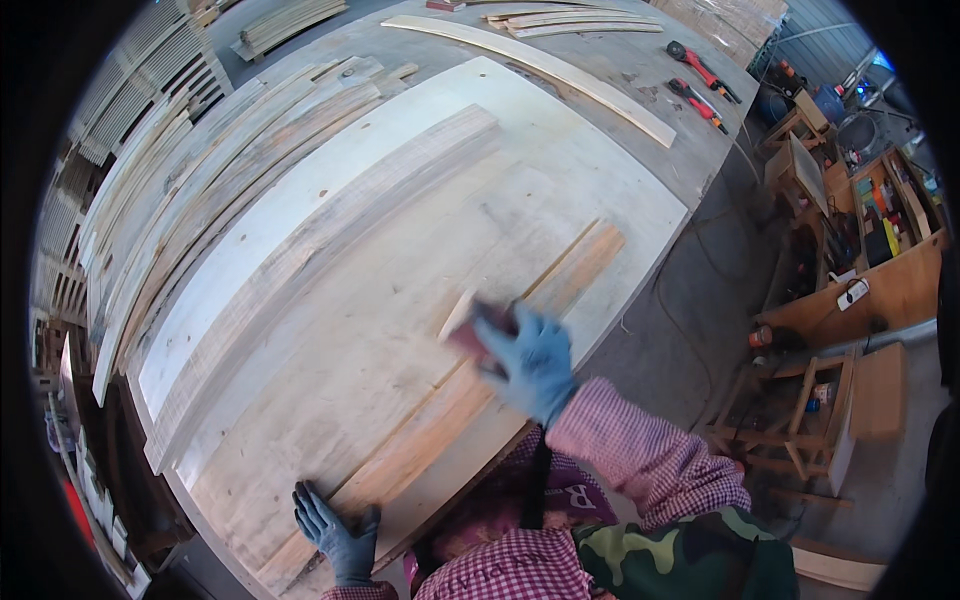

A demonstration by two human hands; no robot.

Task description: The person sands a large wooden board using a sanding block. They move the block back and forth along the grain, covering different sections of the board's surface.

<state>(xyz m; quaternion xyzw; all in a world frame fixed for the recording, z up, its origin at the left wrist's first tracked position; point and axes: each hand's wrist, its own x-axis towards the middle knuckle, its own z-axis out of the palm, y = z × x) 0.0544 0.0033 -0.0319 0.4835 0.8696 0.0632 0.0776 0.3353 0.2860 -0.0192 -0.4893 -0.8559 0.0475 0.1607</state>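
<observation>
A long narrow wooden plank lies slantwise along the near side of a pale plywood board. On the plank's near left end my left hand, in a blue-grey glove, lies with its fingers stretched out. My right hand, in a light blue glove, grips a sanding block over the middle of the plank. Dark red sandpaper covers part of the block, and a pale edge shows. The block is blurred, and my glove hides some of it.
A thicker squared beam lies farther back on the board. Rough wooden strips are stacked at the left. A curved slat and red-and-black power tools lie at the back. Wooden frames stand right of the table.
</observation>
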